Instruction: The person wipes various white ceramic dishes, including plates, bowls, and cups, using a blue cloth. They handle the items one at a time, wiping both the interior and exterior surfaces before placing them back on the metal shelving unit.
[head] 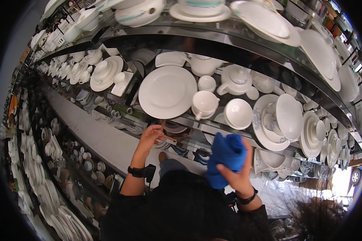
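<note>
My right hand [239, 177] grips a folded blue cloth [226, 159] in front of the shelf, below a white bowl [239, 114]. My left hand [150, 137] is by the shelf's front edge, just under a large white plate [168, 92]. Its fingers are slightly bent and apart, with nothing seen in them; whether they touch the edge I cannot tell. The plate lies on the glass shelf [181, 119], its rim near the front. Right of it stand a white two-handled cup [205, 104], a small white cup [206, 83] and a lidded teapot [236, 78].
Farther right, patterned plates [261, 120] and bowls crowd the shelf edge. A dark-edged upper shelf [214, 37] bears more dishes overhead. Stacked plates [52, 208] line another rack at left, across a pale aisle floor [87, 117]. Lower shelves hold more crockery.
</note>
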The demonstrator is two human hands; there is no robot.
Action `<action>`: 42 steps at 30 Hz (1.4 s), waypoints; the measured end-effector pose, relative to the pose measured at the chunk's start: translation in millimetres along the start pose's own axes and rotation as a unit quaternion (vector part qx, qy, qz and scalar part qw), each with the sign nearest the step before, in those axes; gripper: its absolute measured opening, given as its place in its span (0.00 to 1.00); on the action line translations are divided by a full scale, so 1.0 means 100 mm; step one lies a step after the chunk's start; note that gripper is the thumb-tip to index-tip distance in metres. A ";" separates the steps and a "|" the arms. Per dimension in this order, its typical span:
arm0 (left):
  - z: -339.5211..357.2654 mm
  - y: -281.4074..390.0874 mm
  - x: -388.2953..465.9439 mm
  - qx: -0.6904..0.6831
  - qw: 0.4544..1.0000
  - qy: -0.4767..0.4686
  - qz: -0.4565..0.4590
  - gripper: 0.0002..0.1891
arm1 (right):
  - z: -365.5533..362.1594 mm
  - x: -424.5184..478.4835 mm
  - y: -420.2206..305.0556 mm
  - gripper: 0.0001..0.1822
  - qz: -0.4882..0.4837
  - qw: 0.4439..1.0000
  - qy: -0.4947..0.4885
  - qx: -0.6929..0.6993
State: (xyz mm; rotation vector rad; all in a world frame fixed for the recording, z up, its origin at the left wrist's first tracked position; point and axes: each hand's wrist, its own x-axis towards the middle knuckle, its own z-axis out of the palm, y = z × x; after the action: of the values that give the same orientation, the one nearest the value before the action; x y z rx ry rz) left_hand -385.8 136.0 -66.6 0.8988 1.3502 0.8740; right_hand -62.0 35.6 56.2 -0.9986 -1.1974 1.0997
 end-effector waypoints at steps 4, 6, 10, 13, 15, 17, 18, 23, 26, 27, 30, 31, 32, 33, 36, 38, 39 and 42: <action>-0.57 0.13 0.45 0.071 0.996 0.051 0.009 0.22 | 1.10 0.58 0.40 0.41 -0.043 0.979 -0.072 -0.186; -0.73 0.18 0.71 0.079 0.995 0.048 0.046 0.26 | 1.49 0.95 0.70 0.38 -0.066 0.963 -0.050 -0.255; -0.98 0.47 0.99 0.054 0.998 -0.016 0.032 0.31 | 2.16 1.65 0.85 0.35 -0.126 0.895 0.033 -0.427; -1.06 0.58 1.21 0.061 0.996 -0.070 0.012 0.32 | 2.45 1.92 1.14 0.38 -0.093 0.857 0.013 -0.507; -1.08 0.57 1.34 0.056 0.994 -0.087 0.018 0.33 | 2.60 1.96 1.28 0.40 -0.053 0.784 -0.001 -0.618; -1.12 0.56 1.43 0.043 0.993 -0.114 0.009 0.35 | 2.70 1.93 1.38 0.41 -0.024 0.733 -0.011 -0.679; -1.12 0.57 1.46 0.038 0.992 -0.123 0.010 0.36 | 2.72 1.91 1.41 0.41 -0.018 0.723 -0.012 -0.690; -1.14 0.63 1.60 0.051 0.988 -0.144 -0.002 0.36 | 2.79 1.93 1.46 0.37 0.017 0.727 -0.051 -0.685; -1.12 0.65 1.54 0.060 0.989 -0.131 -0.017 0.39 | 2.71 1.89 1.52 0.32 -0.017 0.726 -0.054 -0.686; -1.12 0.65 1.54 0.060 0.990 -0.127 -0.022 0.40 | 2.67 1.89 1.53 0.30 -0.020 0.726 -0.060 -0.685; -1.10 0.68 1.53 0.067 0.990 -0.120 -0.033 0.43 | 2.56 1.85 1.59 0.28 -0.022 0.708 -0.024 -0.706; -1.11 0.68 1.54 0.083 0.987 -0.129 -0.037 0.44 | 2.53 1.86 1.58 0.28 -0.003 0.705 -0.003 -0.709; -1.13 0.69 1.55 0.099 0.985 -0.139 -0.040 0.45 | 2.50 1.88 1.57 0.27 0.017 0.702 0.019 -0.712; -1.14 0.69 1.56 0.112 0.981 -0.150 -0.044 0.45 | 2.45 1.92 1.55 0.27 0.036 0.696 0.040 -0.716; -1.15 0.68 1.59 0.123 0.979 -0.158 -0.051 0.45 | 2.29 2.08 1.54 0.27 0.115 0.691 0.102 -0.706; -1.14 0.69 1.58 0.115 0.978 -0.165 -0.050 0.45 | 2.15 2.20 1.63 0.25 0.123 0.684 0.151 -0.702; -1.14 0.69 1.58 0.111 0.979 -0.166 -0.050 0.45 | 2.10 2.28 1.65 0.26 0.141 0.686 0.167 -0.694; -1.11 0.71 1.57 0.116 0.976 -0.172 -0.061 0.45 | 2.07 2.47 1.69 0.30 0.171 0.677 0.190 -0.690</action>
State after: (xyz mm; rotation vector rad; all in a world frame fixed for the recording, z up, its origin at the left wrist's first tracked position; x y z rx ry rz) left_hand -491.3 311.5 -68.5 1.0794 1.2025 0.4459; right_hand -277.4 312.9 -38.7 -2.5375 -1.4304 -0.0495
